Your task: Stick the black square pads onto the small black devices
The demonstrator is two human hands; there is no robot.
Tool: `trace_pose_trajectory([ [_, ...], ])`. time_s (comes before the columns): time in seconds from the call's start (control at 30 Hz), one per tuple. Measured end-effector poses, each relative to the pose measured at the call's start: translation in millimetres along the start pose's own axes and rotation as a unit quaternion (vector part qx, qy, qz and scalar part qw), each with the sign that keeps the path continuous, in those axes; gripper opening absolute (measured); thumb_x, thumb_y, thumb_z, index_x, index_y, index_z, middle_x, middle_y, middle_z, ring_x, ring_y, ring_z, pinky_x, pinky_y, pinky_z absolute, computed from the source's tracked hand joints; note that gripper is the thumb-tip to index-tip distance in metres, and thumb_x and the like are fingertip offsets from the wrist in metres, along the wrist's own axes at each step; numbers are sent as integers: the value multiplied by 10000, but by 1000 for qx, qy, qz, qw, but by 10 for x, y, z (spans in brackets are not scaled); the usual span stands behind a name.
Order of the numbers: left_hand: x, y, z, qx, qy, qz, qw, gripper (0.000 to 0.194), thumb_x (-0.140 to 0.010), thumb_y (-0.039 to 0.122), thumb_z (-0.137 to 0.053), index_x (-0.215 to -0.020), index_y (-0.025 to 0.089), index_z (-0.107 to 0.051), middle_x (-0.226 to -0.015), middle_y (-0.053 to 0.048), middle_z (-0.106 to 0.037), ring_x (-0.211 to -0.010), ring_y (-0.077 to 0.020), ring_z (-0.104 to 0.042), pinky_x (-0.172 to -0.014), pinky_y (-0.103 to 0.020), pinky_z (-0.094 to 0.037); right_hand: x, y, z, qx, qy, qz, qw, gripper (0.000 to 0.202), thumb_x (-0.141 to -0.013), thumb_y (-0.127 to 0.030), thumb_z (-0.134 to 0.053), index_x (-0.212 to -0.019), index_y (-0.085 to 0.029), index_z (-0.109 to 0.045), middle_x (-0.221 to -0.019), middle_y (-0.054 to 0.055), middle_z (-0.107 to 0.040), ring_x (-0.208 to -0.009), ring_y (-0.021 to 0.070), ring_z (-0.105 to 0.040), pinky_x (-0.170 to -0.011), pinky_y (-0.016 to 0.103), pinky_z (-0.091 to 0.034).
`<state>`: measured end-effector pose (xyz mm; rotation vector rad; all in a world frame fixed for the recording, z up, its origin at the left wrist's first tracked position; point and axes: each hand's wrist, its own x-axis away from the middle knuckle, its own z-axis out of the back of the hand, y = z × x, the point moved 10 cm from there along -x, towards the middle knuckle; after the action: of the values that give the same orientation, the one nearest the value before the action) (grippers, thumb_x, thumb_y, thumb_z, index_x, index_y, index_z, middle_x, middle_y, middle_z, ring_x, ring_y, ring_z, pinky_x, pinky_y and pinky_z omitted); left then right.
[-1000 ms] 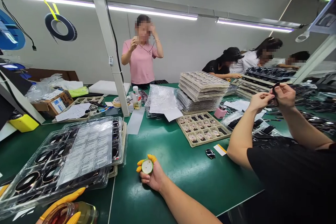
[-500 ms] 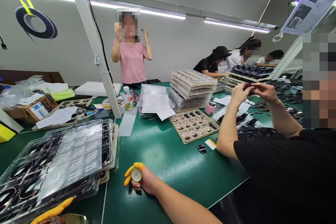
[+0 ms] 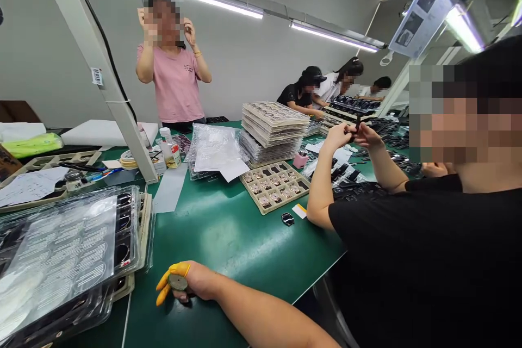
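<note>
My right hand [image 3: 193,280], with yellow finger cots on some fingers, is low over the green table. It holds a small round watch dial [image 3: 178,283] between its fingers, tilted so that its pale greenish-grey face shows. My left hand is out of view. To the left of my right hand lies a stack of clear plastic trays [image 3: 69,244] with dark ring-shaped parts in them. A beige tray of watch heads [image 3: 277,185] sits farther off on the table, with a loose dark watch part [image 3: 287,219] in front of it.
A co-worker in black [image 3: 432,261] sits close on the right, hands raised around a small dark item. Another person in pink [image 3: 177,81] stands across the table [image 3: 228,244]. Tall stacked trays [image 3: 273,130], plastic bags [image 3: 216,147], a bottle [image 3: 170,149] and a slanted post [image 3: 93,65] stand beyond.
My view has turned to the right. My left hand and a glass jar at the lower left have gone out of view. The dial in my right hand is tilted flatter.
</note>
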<state>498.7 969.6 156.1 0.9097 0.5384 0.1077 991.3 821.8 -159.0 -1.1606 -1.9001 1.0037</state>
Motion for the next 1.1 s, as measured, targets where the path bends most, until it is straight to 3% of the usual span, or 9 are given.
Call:
trace_pose_trajectory([
  [0.2, -176, 139, -174, -12, -19, -114, 993, 225, -761, 363, -429, -621, 188, -409, -732, 176, -640, -786, -60, -419, -840, -224, -350, 12, 28, 12, -24, 1, -43, 999, 422, -905, -182, -184, -756, -133, -576, -539, 16, -574, -318, 82, -285, -375, 234, -225],
  [0.43, -248, 182, -272, -7, -36, -169, 985, 319, -717, 374, -395, -561, 226, -159, -547, 190, -553, -767, -72, -322, -784, -165, -282, 22, 8, 59, -38, 20, -81, 996, 473, -885, -100, -146, -692, -149, -575, -511, 18, -573, -285, 97, -276, -347, 254, -215],
  [0.6, -167, 251, -213, -3, -36, -168, 985, 276, -706, 341, -381, -567, 229, -170, -508, 203, -508, -743, -66, -338, -776, -154, -286, -6, 23, 63, -43, 11, -63, 997, 472, -891, -100, -164, -683, -146, -586, -534, 8, -581, -273, 90, -282, -318, 248, -209],
  [0.8, -11, 369, -54, 13, -41, -157, 987, 295, -695, 415, -374, -567, 224, -190, -462, 217, -477, -712, -54, -361, -791, -165, -321, -33, 55, 63, -51, 6, -51, 997, 491, -889, -90, -149, -665, -147, -582, -560, 12, -600, -255, 85, -284, -295, 237, -212],
  [0.97, 51, 411, -33, 31, -53, -154, 986, 349, -689, 504, -340, -563, 214, -192, -437, 231, -475, -698, -41, -363, -796, -162, -343, -18, 68, 128, -34, 37, -57, 997, 412, -865, -75, -224, -616, -172, -539, -354, -30, -430, -251, 108, -290, -314, 224, -235],
  [1.1, 81, 428, -55, 36, -65, -157, 985, 356, -714, 516, -323, -564, 213, -214, -488, 230, -531, -725, -39, -374, -819, -169, -351, -46, 109, 142, -25, 30, -68, 997, 392, -869, -88, -239, -610, -183, -517, -329, -38, -381, -266, 109, -296, -330, 217, -232],
])
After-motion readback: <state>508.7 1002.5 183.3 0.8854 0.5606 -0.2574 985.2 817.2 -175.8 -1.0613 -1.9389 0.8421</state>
